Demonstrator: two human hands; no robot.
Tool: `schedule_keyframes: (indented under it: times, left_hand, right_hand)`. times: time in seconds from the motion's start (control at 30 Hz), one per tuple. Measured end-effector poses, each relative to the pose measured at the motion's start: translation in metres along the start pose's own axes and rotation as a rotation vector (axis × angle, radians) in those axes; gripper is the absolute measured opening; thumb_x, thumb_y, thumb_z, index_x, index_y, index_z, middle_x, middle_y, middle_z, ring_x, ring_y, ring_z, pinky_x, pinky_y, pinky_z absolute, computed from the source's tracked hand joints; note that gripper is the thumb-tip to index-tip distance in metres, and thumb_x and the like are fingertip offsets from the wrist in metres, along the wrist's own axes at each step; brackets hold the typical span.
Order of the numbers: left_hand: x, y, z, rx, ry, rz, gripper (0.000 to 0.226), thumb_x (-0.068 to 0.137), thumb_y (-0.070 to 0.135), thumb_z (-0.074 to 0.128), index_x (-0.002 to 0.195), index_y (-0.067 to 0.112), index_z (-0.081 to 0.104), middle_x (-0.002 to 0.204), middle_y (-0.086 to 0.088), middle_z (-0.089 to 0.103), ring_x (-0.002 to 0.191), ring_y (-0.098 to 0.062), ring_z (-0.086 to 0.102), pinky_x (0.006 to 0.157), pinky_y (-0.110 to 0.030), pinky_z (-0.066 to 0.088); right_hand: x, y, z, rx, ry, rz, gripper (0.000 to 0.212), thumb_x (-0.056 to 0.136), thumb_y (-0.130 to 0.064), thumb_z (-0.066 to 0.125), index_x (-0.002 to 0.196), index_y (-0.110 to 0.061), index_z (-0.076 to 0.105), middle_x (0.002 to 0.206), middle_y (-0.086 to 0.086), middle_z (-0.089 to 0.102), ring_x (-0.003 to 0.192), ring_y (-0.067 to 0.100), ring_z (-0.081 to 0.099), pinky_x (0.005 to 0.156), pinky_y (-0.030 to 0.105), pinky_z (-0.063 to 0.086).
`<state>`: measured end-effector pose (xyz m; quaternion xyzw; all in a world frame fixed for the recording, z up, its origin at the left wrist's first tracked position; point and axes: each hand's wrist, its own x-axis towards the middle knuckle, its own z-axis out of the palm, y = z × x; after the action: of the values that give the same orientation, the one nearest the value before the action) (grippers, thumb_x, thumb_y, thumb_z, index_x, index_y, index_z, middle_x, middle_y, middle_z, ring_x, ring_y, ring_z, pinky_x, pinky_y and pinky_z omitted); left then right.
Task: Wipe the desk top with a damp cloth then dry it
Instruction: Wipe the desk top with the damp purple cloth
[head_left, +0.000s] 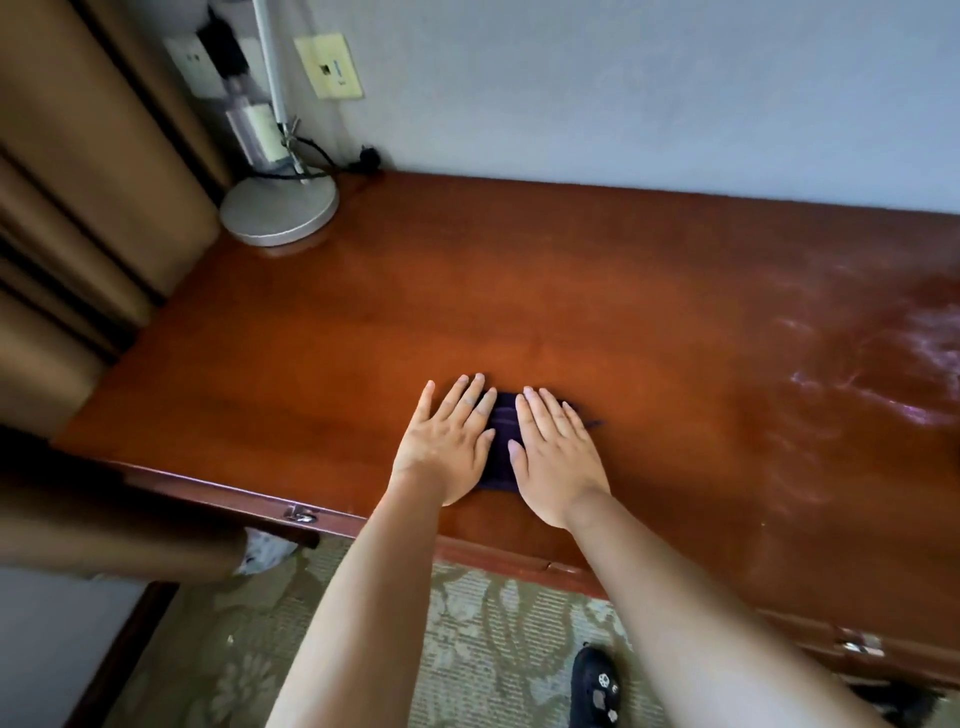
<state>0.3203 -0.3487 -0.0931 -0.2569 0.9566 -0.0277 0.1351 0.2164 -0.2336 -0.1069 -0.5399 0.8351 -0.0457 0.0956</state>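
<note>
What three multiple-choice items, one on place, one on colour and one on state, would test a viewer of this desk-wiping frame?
1. Where does the lamp base stand?
A. far left corner of the desk
B. on the carpet
C. beside the drawer handle

2. What colour is the cloth?
A. white
B. dark purple
C. yellow

3. How do the left hand and the right hand lie?
A. both clenched in fists
B. one lifted off the desk
C. both flat, fingers straight, on the cloth

Key: 1 A, the round base sits by the wall and curtain; 2 B, dark fabric shows between the hands; 3 C, both palms press down with straight fingers.
</note>
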Motion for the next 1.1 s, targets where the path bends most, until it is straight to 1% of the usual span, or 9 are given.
schedule_keyframes:
  times: [0.13, 0.33, 0.43, 0.6, 0.8, 0.9, 1.03, 1.07, 1.1]
  left_hand:
    - [-0.017, -0.026, 0.006, -0.007, -0.006, -0.052, 0.056, 0.103, 0.039, 0.003, 0.153, 0.02, -0.012, 0.161, 0.001, -0.018, 0.147, -0.014, -0.017, 0.119, -0.045, -0.01]
    - [-0.031, -0.057, 0.013, -0.043, -0.012, -0.123, 0.055, 0.103, 0.039, 0.003, 0.153, 0.02, -0.012, 0.161, 0.002, -0.017, 0.147, -0.013, -0.018, 0.119, -0.044, -0.01]
    - [-0.038, -0.064, 0.019, -0.074, -0.004, -0.189, 0.056, 0.103, 0.039, 0.004, 0.154, 0.02, -0.01, 0.161, 0.002, -0.015, 0.147, -0.014, -0.016, 0.119, -0.044, -0.011]
    - [-0.056, -0.049, 0.026, -0.174, 0.026, -0.278, 0.055, 0.104, 0.038, 0.007, 0.154, 0.019, -0.006, 0.162, 0.0, -0.012, 0.148, -0.016, -0.015, 0.118, -0.044, -0.013]
    - [-0.069, -0.028, 0.027, -0.188, 0.039, -0.256, 0.056, 0.104, 0.038, 0.007, 0.154, 0.017, -0.007, 0.162, -0.001, -0.012, 0.148, -0.018, -0.015, 0.119, -0.043, -0.013]
    - [-0.072, -0.016, 0.028, -0.212, 0.053, -0.236, 0.056, 0.104, 0.037, 0.007, 0.154, 0.016, -0.005, 0.162, -0.003, -0.012, 0.148, -0.019, -0.015, 0.12, -0.041, -0.01]
    - [-0.073, -0.001, 0.027, -0.246, 0.056, -0.209, 0.057, 0.102, 0.038, 0.001, 0.154, 0.014, -0.005, 0.162, -0.005, -0.012, 0.148, -0.02, -0.015, 0.12, -0.038, -0.009]
    - [-0.072, 0.003, 0.027, -0.246, 0.049, -0.201, 0.059, 0.101, 0.04, -0.001, 0.154, 0.014, -0.006, 0.162, -0.005, -0.013, 0.148, -0.02, -0.016, 0.12, -0.038, -0.01]
    - [-0.072, 0.008, 0.026, -0.243, 0.044, -0.191, 0.065, 0.096, 0.043, -0.009, 0.154, 0.014, -0.007, 0.161, -0.005, -0.013, 0.148, -0.02, -0.016, 0.12, -0.038, -0.01]
  right_hand:
    - [0.011, -0.026, 0.004, -0.016, -0.002, -0.062, 0.089, 0.074, -0.044, -0.025, 0.153, -0.01, -0.003, 0.161, 0.003, -0.005, 0.148, 0.016, -0.008, 0.117, 0.033, -0.01]
    - [0.029, -0.056, 0.008, -0.028, 0.008, -0.138, 0.092, 0.071, -0.045, -0.027, 0.153, -0.011, -0.001, 0.162, 0.003, -0.004, 0.148, 0.016, -0.006, 0.119, 0.033, -0.007]
    - [0.035, -0.066, 0.01, -0.038, 0.021, -0.179, 0.092, 0.072, -0.045, -0.025, 0.153, -0.011, 0.002, 0.162, 0.002, -0.001, 0.148, 0.016, -0.004, 0.119, 0.033, -0.007]
    - [0.026, -0.063, 0.01, -0.049, 0.002, -0.261, 0.09, 0.076, -0.048, -0.02, 0.153, -0.011, 0.007, 0.162, 0.002, 0.002, 0.148, 0.015, -0.002, 0.118, 0.031, -0.006]
    - [0.001, -0.05, 0.007, -0.074, -0.036, -0.265, 0.09, 0.074, -0.049, -0.024, 0.154, -0.014, -0.001, 0.161, -0.002, -0.006, 0.147, 0.011, -0.009, 0.116, 0.027, -0.012]
    - [-0.011, -0.042, 0.005, -0.067, -0.037, -0.252, 0.088, 0.08, -0.054, -0.03, 0.153, -0.015, -0.002, 0.161, -0.003, -0.008, 0.147, 0.011, -0.01, 0.116, 0.027, -0.012]
    - [-0.022, -0.029, 0.009, -0.052, -0.035, -0.235, 0.111, 0.063, -0.058, -0.046, 0.153, -0.014, 0.001, 0.161, -0.002, -0.004, 0.147, 0.011, -0.006, 0.114, 0.025, -0.015]
    - [-0.025, -0.025, 0.01, -0.054, -0.035, -0.223, 0.114, 0.061, -0.059, -0.048, 0.153, -0.015, 0.001, 0.161, -0.003, -0.004, 0.147, 0.01, -0.006, 0.113, 0.024, -0.015]
    - [-0.028, -0.021, 0.01, -0.055, -0.036, -0.212, 0.114, 0.061, -0.059, -0.049, 0.153, -0.015, 0.001, 0.161, -0.003, -0.004, 0.147, 0.01, -0.007, 0.112, 0.024, -0.016]
